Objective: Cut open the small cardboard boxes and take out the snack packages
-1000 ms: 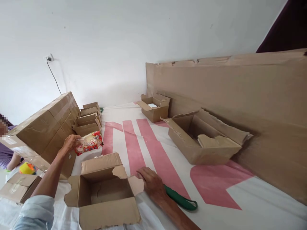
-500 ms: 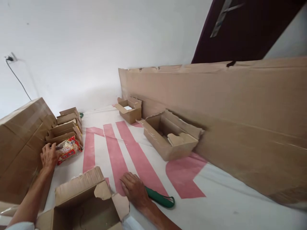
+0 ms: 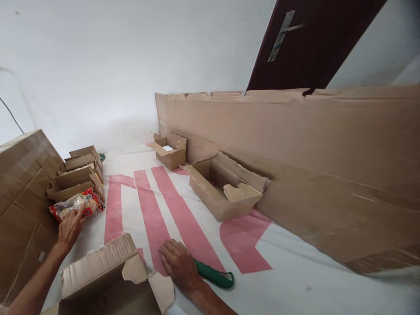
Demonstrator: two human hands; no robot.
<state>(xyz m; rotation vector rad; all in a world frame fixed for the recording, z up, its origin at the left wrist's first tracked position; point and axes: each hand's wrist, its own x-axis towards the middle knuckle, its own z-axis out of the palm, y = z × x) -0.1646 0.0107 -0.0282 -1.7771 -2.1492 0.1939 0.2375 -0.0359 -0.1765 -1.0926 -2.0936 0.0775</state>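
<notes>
Left hand (image 3: 70,228): fingers outstretched on a red-and-clear plastic packet (image 3: 78,201) beside open brown cardboard cartons (image 3: 77,176), apparently positioning it; release called for lifting the fingers clear. Right hand (image 3: 179,263) lay curled near a green handle (image 3: 215,276); either hand's grip could not be told.

Two hands: left hand (image 3: 70,228), right hand (image 3: 180,264). One red-printed packet (image 3: 78,201). One green handle (image 3: 213,274). Three separate open boxes: near box (image 3: 98,264), middle box (image 3: 210,197), far box (image 3: 172,159). Small boxes in left row (image 3: 78,176): exact number unclear. One cardboard sheet (image 3: 295,131). One door (image 3: 315,43). One cable (image 3: 12,115).
</notes>
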